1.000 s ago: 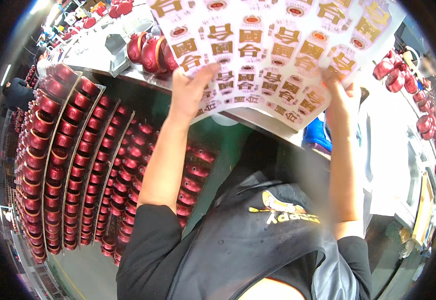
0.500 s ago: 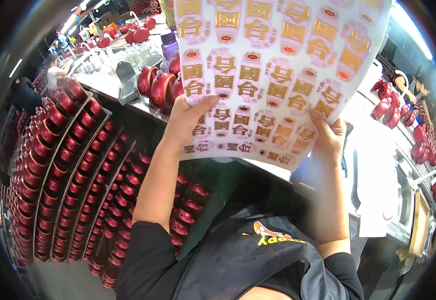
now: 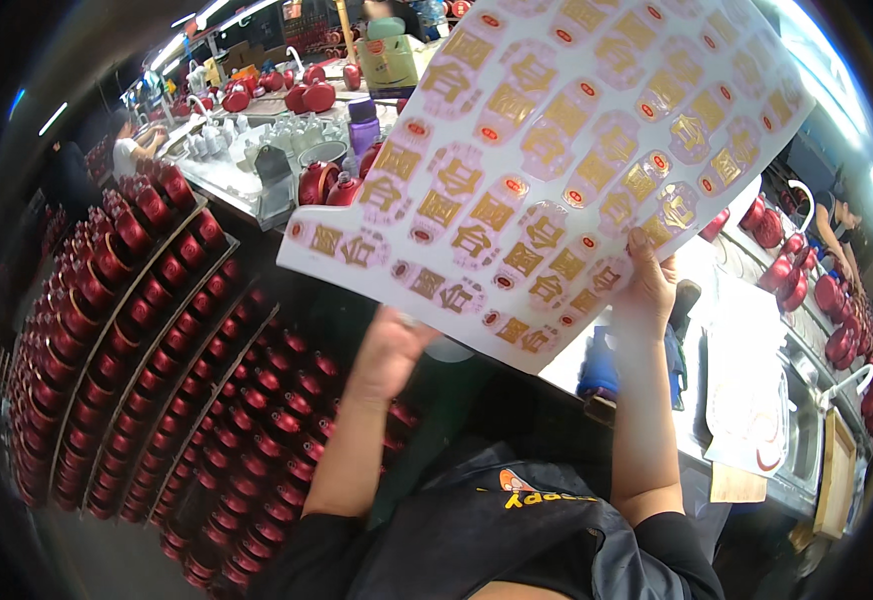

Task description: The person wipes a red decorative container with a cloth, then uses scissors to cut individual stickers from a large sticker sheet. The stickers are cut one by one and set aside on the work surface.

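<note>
A large white sheet of decals (image 3: 357, 270), printed with gold and pink label shapes and small red ovals, fills the upper middle of the view. It hangs tilted, its lower left corner reaching far out to the left. My right hand (image 3: 650, 285) grips its lower right side, thumb on the printed face and fingers behind. Just below the sheet's bottom edge is my left hand (image 3: 393, 352), blurred. Its fingertips are partly lost behind the sheet or in motion, so whether it touches the sheet is unclear.
Racks of glossy red bottles (image 3: 137, 290) stand at the left. On the bench behind are a purple bottle (image 3: 364, 125), red jars (image 3: 318, 183) and a green carton (image 3: 387, 65). To the right lie a blue object (image 3: 599, 365), a sink (image 3: 805, 425) and more red bottles (image 3: 832, 295). People work farther off.
My left hand has let go of the sheet's left side and dropped lower. The sheet has swung clockwise, its lower left corner now out to the left. My right hand still grips it.
</note>
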A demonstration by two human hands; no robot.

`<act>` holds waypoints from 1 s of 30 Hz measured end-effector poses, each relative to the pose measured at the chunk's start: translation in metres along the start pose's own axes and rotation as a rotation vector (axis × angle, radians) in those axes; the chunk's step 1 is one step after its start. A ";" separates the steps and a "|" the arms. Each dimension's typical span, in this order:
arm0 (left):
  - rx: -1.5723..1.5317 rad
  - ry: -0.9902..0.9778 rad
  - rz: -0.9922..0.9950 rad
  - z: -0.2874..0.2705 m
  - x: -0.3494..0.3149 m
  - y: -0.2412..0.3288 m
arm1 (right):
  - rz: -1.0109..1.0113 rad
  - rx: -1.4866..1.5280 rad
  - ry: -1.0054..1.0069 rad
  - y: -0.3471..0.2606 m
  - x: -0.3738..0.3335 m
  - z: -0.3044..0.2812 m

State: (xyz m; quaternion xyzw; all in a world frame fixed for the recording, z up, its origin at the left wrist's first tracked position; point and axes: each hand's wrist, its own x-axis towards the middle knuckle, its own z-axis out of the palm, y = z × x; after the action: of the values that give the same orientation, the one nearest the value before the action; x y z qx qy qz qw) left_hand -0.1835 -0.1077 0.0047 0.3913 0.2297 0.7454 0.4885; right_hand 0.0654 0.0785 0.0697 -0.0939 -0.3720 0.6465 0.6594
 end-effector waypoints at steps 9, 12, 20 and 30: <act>-0.155 0.180 0.227 0.058 0.030 -0.039 | -0.055 0.044 0.066 0.012 -0.023 0.022; -0.140 0.210 0.280 0.056 0.030 -0.041 | -0.010 0.046 0.032 0.017 -0.028 0.017; 0.124 0.216 0.189 -0.039 0.020 0.046 | 0.137 -0.049 -0.105 0.048 -0.073 0.012; 0.283 0.371 0.063 -0.066 -0.008 0.096 | 0.373 -0.310 -0.531 -0.166 0.037 -0.063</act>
State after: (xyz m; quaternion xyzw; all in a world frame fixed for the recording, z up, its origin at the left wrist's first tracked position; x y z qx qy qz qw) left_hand -0.2882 -0.1519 0.0326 0.3191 0.4056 0.7797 0.3547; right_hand 0.2297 0.1114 0.1391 -0.0878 -0.6003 0.6935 0.3885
